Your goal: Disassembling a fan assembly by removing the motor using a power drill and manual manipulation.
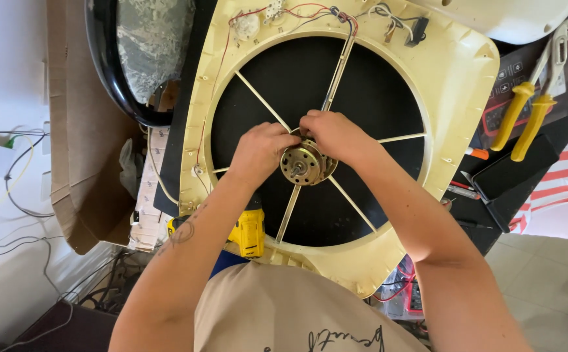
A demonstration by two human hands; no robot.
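both hands on the round metal fan motor (301, 164) at the hub of the cream fan housing (456, 78), in the middle of the scene. left hand (262, 151) curled over the motor's left edge, fingers bent narrow against it; right hand (333, 135) pressed on its far right side, fingers tucked tight, exact grasp hidden. thin spokes (262, 100) radiating from the hub to the ring. yellow drill (247, 231) near, under the left forearm. yellow-handled pliers (522, 114) far right on the dark tabletop (561, 133). red wires (297, 10) along the housing's far edge.
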